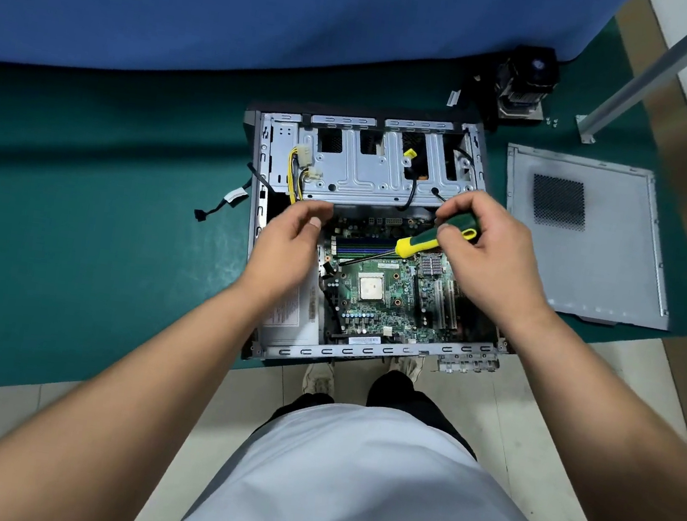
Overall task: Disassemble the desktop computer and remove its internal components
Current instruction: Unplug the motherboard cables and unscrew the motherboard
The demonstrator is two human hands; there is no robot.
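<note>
lying open on the green mat [72, 251], the grey steel computer case [347, 350] has its side panel [620, 270] and cooler [526, 83] removed, motherboard [385, 296] remaining; right hand [495, 254] grips a green-yellow screwdriver [418, 246], left hand [287, 244] loosely curled, empty.

Your one camera sits on your head, wide-angle, looking forward and steeply down past your own arms and torso onto the open computer case [358, 236] on the floor, close, at arm's reach
</note>
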